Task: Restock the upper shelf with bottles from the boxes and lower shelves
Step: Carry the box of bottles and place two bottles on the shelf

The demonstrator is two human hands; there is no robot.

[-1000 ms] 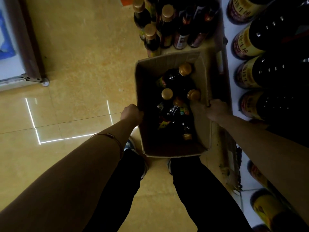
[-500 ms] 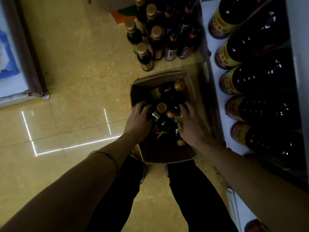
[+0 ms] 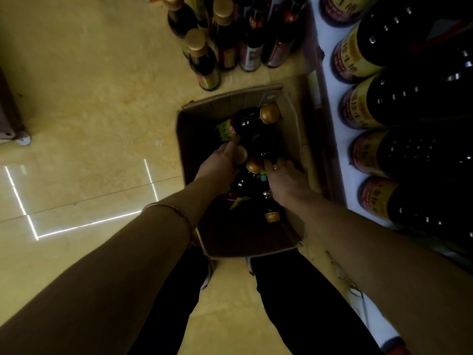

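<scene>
An open cardboard box [image 3: 290, 129] stands on the floor in front of my feet, holding several dark bottles with gold caps. My left hand [image 3: 220, 163] is inside the box and curls around the neck of a gold-capped bottle [image 3: 240, 155]. My right hand [image 3: 286, 180] reaches in beside it, fingers wrapped over another dark bottle [image 3: 252, 175] whose gold cap shows between my hands. A further bottle [image 3: 252, 120] lies at the far end of the box, and one more cap [image 3: 271, 217] shows near my right wrist.
Several gold-capped bottles [image 3: 204, 64] stand on the tiled floor beyond the box. On the right a white shelf [image 3: 330, 98] carries a row of large dark bottles [image 3: 371, 53] with yellow-red labels. A dark stand's foot [image 3: 18, 137] is at the left.
My hands left the box's side walls and went inside among the bottles. In the last half second both closed around bottle necks, and the view shifted a little nearer the box.
</scene>
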